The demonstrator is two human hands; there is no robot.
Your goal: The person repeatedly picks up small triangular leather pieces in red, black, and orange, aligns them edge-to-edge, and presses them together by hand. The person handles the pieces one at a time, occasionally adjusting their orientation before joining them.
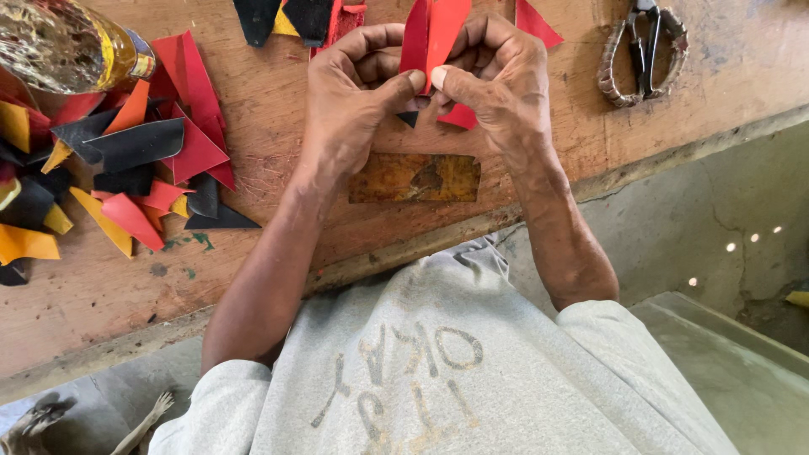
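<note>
Both my hands meet over a wooden board (pixel 278 109). My left hand (pixel 354 101) and my right hand (pixel 493 80) pinch a folded red leather piece (pixel 431 29) between thumbs and fingers, holding it upright. A small black tip (pixel 409 119) pokes out below the thumbs. More red material (pixel 459 116) shows under my right hand.
A pile of red, black, orange and yellow leather scraps (pixel 126 160) lies at the left. A shiny bottle (pixel 59 46) sits at the top left. Scissors with wrapped handles (pixel 645 50) rest at the top right. A worn brown rectangular patch (pixel 413 178) marks the board near its front edge.
</note>
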